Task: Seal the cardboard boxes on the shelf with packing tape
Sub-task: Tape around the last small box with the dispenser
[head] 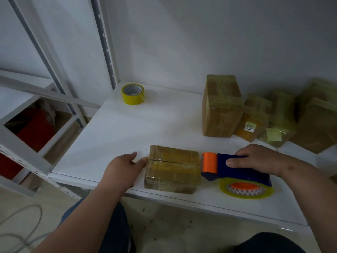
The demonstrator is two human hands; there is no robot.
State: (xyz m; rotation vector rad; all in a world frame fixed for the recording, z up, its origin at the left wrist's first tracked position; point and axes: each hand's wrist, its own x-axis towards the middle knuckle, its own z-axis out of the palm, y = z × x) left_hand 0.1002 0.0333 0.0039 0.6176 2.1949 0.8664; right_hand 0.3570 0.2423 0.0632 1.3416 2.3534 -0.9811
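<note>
A small cardboard box (173, 168) wrapped in yellowish tape lies near the front edge of the white shelf (118, 128). My left hand (125, 167) touches the box's left end with relaxed fingers. At the box's right end sits a blue and orange tape dispenser (238, 170) loaded with a yellow roll; my right hand (259, 157) grips its blue handle. The dispenser's orange roller meets the box's right edge.
A spare yellow tape roll (133, 93) stands at the shelf's back left corner. A tall taped box (221, 106) and several smaller taped parcels (280, 117) crowd the back right. Metal shelf uprights (105, 42) rise on the left; a red object (34, 130) lies below them.
</note>
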